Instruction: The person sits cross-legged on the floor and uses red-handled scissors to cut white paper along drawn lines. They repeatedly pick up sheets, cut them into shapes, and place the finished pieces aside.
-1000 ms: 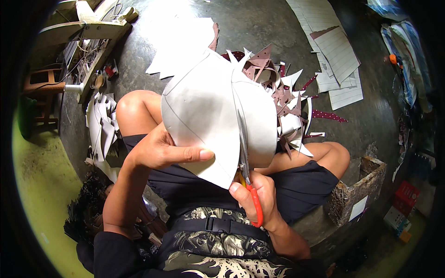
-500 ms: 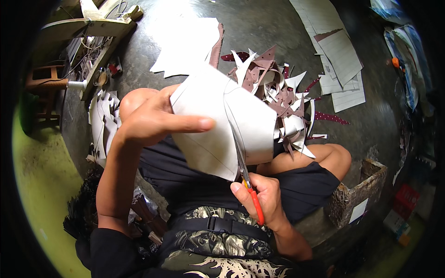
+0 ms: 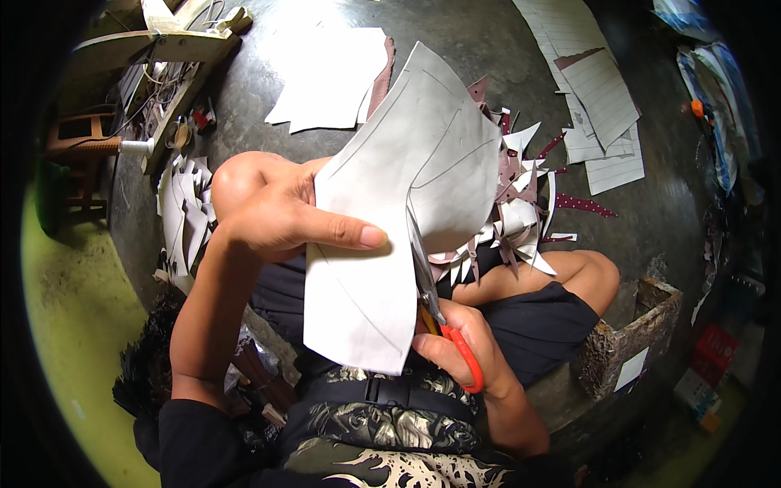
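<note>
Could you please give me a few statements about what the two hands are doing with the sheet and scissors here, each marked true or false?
1. The left hand holds the white sheet with its thumb laid across the face. True.
2. The right hand works scissors with blue handles. False: the handles are orange-red.
3. The scissor blades point up into the sheet. True.
4. The sheet lies flat on the floor. False: it is held up above the person's lap.
5. A pile of white and maroon scraps lies beyond the sheet. True.
6. The wooden box sits by the person's left knee. False: it is on the right side.
</note>
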The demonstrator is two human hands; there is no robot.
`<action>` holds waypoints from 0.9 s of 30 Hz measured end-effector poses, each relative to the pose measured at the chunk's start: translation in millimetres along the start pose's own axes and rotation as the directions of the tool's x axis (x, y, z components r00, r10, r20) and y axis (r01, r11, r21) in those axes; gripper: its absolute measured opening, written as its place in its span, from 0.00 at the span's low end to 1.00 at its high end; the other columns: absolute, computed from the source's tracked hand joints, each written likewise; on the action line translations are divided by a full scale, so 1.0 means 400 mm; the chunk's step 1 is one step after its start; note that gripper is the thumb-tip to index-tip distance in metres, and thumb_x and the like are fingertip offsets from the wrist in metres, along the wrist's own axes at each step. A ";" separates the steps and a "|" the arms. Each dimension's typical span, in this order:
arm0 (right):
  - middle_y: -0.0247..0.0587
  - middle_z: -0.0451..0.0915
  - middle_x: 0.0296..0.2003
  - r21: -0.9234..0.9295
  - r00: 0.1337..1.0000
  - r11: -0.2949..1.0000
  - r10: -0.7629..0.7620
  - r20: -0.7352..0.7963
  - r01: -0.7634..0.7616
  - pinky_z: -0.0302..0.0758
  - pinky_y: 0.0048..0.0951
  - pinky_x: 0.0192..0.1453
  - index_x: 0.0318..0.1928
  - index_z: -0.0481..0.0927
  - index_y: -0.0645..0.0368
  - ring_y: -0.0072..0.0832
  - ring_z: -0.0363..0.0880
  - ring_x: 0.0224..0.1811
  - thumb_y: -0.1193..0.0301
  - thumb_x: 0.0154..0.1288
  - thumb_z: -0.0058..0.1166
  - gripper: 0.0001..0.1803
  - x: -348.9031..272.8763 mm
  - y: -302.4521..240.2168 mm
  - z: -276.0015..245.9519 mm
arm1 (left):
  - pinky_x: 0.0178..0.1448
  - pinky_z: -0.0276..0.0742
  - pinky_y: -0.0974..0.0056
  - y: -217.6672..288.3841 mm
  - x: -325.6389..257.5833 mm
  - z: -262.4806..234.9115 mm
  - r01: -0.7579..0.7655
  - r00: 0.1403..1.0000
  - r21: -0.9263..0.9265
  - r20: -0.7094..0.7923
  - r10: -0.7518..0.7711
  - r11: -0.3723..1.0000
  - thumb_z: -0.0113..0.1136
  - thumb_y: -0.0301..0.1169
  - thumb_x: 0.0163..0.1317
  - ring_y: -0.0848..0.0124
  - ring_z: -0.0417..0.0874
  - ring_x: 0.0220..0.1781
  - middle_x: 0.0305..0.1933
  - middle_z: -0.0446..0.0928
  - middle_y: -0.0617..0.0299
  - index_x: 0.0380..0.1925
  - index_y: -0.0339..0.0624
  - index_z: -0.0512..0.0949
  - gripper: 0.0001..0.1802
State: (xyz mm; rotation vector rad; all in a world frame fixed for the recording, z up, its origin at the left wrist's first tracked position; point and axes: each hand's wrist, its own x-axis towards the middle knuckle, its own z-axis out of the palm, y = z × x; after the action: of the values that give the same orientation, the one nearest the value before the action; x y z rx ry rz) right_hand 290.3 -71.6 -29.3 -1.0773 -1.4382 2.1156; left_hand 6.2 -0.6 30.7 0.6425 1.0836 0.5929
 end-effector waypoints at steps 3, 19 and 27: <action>0.38 0.84 0.37 -0.054 0.997 0.996 0.070 0.034 -0.068 0.76 0.24 0.45 0.52 0.81 0.72 0.19 0.78 0.39 0.59 0.73 0.60 0.23 -0.007 -0.003 -0.007 | 0.64 0.79 0.65 0.000 0.003 -0.002 -0.028 1.000 0.077 0.003 0.028 0.997 0.81 0.31 0.59 0.70 0.84 0.57 0.56 0.85 0.57 0.64 0.31 0.77 0.35; 0.51 0.73 0.22 -0.188 0.966 0.977 -0.144 -0.214 0.104 0.71 0.39 0.30 0.32 0.73 0.65 0.44 0.70 0.22 0.64 0.68 0.63 0.17 0.002 0.015 0.020 | 0.64 0.78 0.64 -0.038 0.001 0.025 -0.139 0.986 0.273 -0.047 0.157 0.952 0.82 0.35 0.60 0.69 0.83 0.58 0.55 0.85 0.57 0.65 0.32 0.76 0.37; 0.45 0.83 0.25 -0.267 0.959 0.954 -0.198 -0.204 0.140 0.74 0.29 0.31 0.41 0.85 0.70 0.22 0.79 0.26 0.56 0.75 0.61 0.23 -0.006 0.020 0.016 | 0.65 0.78 0.63 -0.039 0.001 0.020 -0.132 0.991 0.137 0.053 0.126 0.982 0.80 0.31 0.60 0.67 0.83 0.59 0.59 0.83 0.56 0.69 0.30 0.72 0.40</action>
State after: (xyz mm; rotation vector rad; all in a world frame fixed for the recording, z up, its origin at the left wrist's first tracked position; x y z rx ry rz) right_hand 288.0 -80.5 -34.6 -1.1950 -1.6475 1.6634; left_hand 15.7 -12.2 21.6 0.8496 1.0539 0.6147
